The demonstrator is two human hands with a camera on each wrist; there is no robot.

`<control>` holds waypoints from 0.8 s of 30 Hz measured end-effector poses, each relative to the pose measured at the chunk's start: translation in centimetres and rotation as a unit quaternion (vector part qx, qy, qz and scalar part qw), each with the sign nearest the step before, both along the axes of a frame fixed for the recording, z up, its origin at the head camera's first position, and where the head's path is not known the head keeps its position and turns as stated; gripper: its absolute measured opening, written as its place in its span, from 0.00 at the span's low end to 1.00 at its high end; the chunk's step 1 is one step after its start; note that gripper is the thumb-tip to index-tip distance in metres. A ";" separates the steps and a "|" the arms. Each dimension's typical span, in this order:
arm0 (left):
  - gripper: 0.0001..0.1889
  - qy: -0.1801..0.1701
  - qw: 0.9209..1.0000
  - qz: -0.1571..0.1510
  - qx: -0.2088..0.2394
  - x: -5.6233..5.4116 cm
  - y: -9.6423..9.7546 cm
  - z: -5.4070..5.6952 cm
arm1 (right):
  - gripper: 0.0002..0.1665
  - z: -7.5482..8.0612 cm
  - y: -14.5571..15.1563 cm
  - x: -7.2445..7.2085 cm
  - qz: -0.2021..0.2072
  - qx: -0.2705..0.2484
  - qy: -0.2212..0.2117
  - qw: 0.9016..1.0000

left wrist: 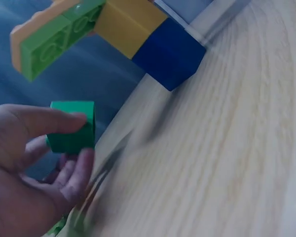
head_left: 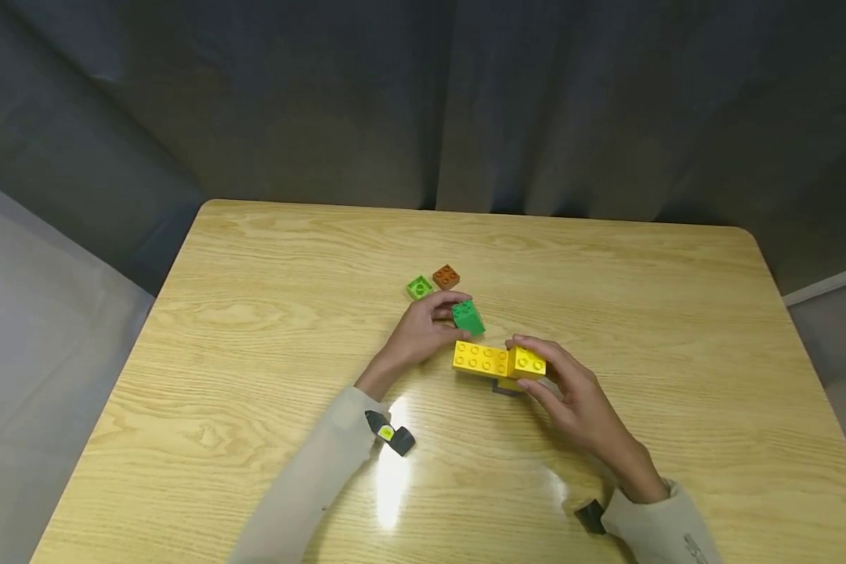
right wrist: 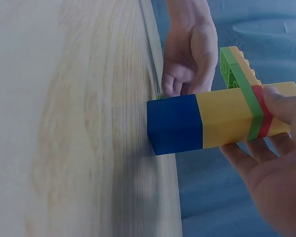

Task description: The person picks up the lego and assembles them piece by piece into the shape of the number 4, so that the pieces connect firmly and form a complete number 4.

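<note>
My left hand (head_left: pixel 419 333) pinches a green brick (head_left: pixel 468 317) between thumb and fingers; in the left wrist view the brick (left wrist: pixel 71 127) is above the table. To its right, my right hand (head_left: pixel 581 403) grips the upper part of a toy-brick stack. From the bottom, the right wrist view shows a blue brick (right wrist: pixel 175 123), a yellow brick (right wrist: pixel 224 116), thin green and red layers, and a yellow brick at the top. A studded yellow arm (head_left: pixel 481 359) with green underneath juts toward my left hand. Whether the blue base touches the table cannot be told.
Beyond the left hand, a light green brick (head_left: pixel 419 287) and a brown brick (head_left: pixel 446 276) lie side by side on the wooden table (head_left: pixel 268 313). A dark curtain (head_left: pixel 324 102) hangs behind the table's far edge.
</note>
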State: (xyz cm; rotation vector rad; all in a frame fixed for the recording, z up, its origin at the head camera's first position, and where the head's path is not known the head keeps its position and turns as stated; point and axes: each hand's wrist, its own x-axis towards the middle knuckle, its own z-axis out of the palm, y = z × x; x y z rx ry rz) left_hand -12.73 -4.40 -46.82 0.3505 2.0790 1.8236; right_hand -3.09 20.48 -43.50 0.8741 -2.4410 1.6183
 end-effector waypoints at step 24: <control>0.28 -0.005 0.986 0.002 0.166 3.2 -2.9 2.3 | 0.41 -0.1 -0.3 0.0 -0.008 0.006 0.007 1.000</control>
